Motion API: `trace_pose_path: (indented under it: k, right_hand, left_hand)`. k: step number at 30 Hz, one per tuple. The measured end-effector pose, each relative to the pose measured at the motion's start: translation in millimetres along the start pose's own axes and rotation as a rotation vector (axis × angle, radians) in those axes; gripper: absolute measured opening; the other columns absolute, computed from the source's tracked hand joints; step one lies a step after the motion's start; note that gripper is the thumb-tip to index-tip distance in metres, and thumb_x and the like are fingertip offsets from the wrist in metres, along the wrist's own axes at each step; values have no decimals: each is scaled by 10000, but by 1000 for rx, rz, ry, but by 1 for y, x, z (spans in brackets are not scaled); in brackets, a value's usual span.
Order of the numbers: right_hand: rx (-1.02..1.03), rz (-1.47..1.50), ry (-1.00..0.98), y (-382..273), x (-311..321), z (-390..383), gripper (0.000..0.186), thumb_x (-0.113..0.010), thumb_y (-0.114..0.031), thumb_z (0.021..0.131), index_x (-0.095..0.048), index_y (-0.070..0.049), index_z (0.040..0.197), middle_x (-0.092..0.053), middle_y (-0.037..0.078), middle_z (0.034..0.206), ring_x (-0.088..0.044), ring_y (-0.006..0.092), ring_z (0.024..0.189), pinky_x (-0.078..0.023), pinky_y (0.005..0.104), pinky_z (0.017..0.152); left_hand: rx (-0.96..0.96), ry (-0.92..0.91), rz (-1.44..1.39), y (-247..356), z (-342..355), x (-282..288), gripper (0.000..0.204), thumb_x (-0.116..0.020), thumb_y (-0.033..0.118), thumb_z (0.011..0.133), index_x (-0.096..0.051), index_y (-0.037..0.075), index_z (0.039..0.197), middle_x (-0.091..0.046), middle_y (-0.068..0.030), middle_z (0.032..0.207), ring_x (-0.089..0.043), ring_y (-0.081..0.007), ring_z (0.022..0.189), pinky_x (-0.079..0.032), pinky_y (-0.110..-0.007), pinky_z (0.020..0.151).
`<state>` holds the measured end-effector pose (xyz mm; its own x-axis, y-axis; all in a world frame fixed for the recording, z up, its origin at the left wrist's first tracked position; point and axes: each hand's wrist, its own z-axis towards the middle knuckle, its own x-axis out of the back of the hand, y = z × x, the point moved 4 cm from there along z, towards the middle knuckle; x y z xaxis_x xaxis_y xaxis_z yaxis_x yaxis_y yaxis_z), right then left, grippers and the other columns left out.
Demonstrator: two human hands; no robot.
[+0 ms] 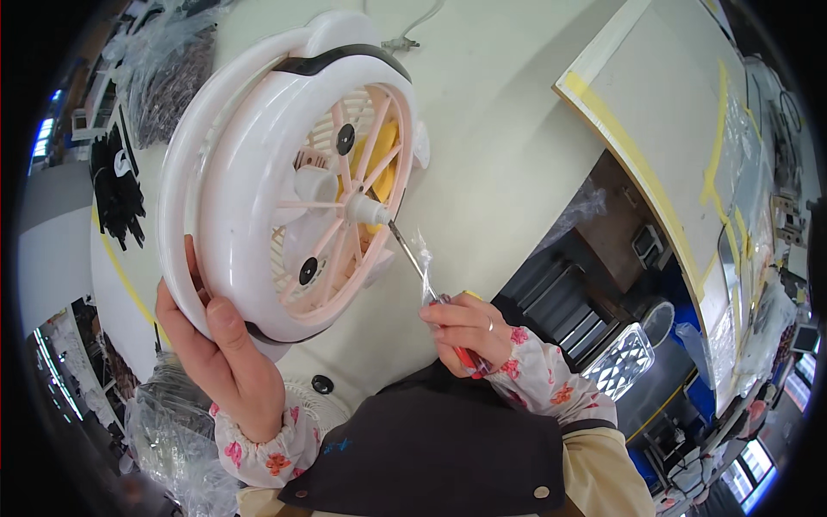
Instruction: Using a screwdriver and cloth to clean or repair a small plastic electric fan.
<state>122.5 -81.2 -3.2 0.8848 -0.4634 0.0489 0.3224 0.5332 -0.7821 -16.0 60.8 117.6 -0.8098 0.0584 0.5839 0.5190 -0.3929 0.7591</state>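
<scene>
A round white appliance housing (245, 185), like a fan body, stands tilted on the table, its spoked pink-white back turned to the right. My left hand (228, 362) is closed around the lower part of its outer white ring (177, 164), thumb on the near side. In my right hand (474, 332) is a screwdriver (409, 254) with a red handle. The tip of its shaft meets the hub (366, 209) at the centre of the spokes. A crumpled strip of clear plastic (425, 267) hangs at the shaft by my fingers. Yellow parts (383, 159) show inside the housing.
A small black round cap (322, 384) lies near my left wrist. Behind the housing is a power plug (401, 43) on its cord. Plastic-wrapped bundles (168, 82) and black strips (118, 185) are at the left. A yellow-taped board (663, 129) rises at the right.
</scene>
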Motion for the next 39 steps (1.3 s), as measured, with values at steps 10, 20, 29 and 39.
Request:
trace_pose_path:
  k: [10,20,29,39]
  right_hand:
    - [-52,-75,97,8,-28,4,383,-607,123,543,-500,3,890,-552,187,984,-495,202,536,-400,265,481]
    - [-149,-138,99,16,-37,-1,331,-545,99,695,-426,-49,965,-489,197,1077,-546,209,674,-449,272,592]
    - [-273,339,378,54,-33,22,256,-481,59,766,-346,-44,957,-399,254,1176,-573,210,822,-464,305,713]
    - [-437,341,306,38,-29,6,223,-475,18,784,-339,-23,956,-447,248,1125,-568,198,837,-490,310,717]
  left_hand:
    - [2,-45,-6,-1,0,0,379,-348,201,907,-342,-34,1205,-410,-124,1201,-395,-187,1103,-287,-298,933]
    - [83,-80,-103,1,-6,-2,406,-356,194,900,-299,-36,1230,-362,-137,1246,-363,-207,1139,-269,-315,950]
    - [-67,-103,-123,4,-18,-16,484,-381,163,866,-202,-55,1259,-276,-180,1298,-313,-236,1181,-243,-338,969]
    - [-23,62,-142,1,-14,-22,517,-411,217,855,-220,-47,1257,-316,-183,1254,-376,-244,1118,-317,-345,914]
